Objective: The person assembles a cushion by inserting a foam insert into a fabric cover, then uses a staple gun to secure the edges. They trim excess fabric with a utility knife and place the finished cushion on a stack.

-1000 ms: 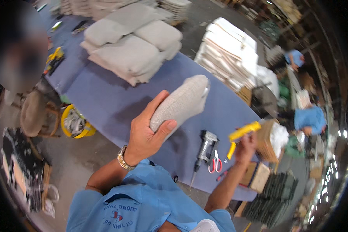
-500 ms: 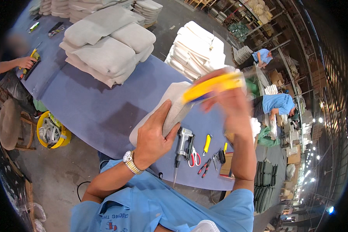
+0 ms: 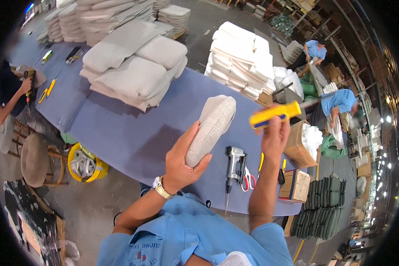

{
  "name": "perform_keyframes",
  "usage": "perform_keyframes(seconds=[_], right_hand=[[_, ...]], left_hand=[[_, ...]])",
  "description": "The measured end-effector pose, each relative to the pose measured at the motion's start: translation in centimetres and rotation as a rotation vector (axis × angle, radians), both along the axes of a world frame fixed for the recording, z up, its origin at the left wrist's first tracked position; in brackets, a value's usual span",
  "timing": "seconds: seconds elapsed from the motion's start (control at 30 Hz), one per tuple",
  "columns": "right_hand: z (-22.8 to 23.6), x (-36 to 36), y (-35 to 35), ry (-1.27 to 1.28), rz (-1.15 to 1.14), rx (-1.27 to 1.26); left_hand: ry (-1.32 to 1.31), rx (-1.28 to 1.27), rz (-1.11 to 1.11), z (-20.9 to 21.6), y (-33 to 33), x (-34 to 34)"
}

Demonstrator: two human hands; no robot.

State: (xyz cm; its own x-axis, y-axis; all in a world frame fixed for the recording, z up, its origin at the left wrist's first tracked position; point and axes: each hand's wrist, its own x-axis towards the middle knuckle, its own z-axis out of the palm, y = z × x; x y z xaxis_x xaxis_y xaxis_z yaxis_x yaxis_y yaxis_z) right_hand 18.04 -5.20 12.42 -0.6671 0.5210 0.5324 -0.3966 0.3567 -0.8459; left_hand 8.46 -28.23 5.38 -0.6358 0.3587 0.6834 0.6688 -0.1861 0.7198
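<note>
My left hand (image 3: 184, 164), a watch on its wrist, grips a light grey fabric-covered cushion (image 3: 213, 126) by its near end. The cushion is tilted, with its narrow seamed edge facing up. Off to its right, my right hand (image 3: 275, 135) is closed on a screwdriver (image 3: 275, 115) with a yellow and blue handle. Its blurred shaft points to the right, clear of the cushion. Below, on the blue-grey table (image 3: 133, 146), lie an air staple gun (image 3: 234, 166), red-handled scissors (image 3: 248, 181) and a yellow utility knife (image 3: 261, 162), partly hidden by my right forearm.
Stacked grey cushions (image 3: 137, 66) stand on the table beyond my left hand. White padded pieces (image 3: 239, 57) are piled behind the table. A small cardboard box (image 3: 295, 185) sits near the right edge, a yellow bucket (image 3: 99, 170) at lower left. A co-worker's hand (image 3: 26, 85) holds a tool at far left.
The screwdriver has come away from the cushion and swung round, its shaft now to the right. My left hand has turned the cushion more upright. The view has shifted slightly.
</note>
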Motion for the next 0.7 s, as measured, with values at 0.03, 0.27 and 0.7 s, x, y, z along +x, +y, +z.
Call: perform_keyframes(seconds=[0.03, 0.27, 0.7], right_hand=[[-2.9, 1.7, 1.1, -0.02, -0.171, -0.147], [-33.6, 21.1, 5.7, -1.072, -0.744, 0.121], [-17.0, 12.4, -3.6, -0.322, -0.045, -0.642]], left_hand=[[-0.079, -0.003, -0.02, -1.6, -0.9, 0.3], [-0.652, -0.476, -0.169, -20.7, -5.4, 0.7], [-1.567, -0.088, -0.793, -11.1, -0.3, -9.6]])
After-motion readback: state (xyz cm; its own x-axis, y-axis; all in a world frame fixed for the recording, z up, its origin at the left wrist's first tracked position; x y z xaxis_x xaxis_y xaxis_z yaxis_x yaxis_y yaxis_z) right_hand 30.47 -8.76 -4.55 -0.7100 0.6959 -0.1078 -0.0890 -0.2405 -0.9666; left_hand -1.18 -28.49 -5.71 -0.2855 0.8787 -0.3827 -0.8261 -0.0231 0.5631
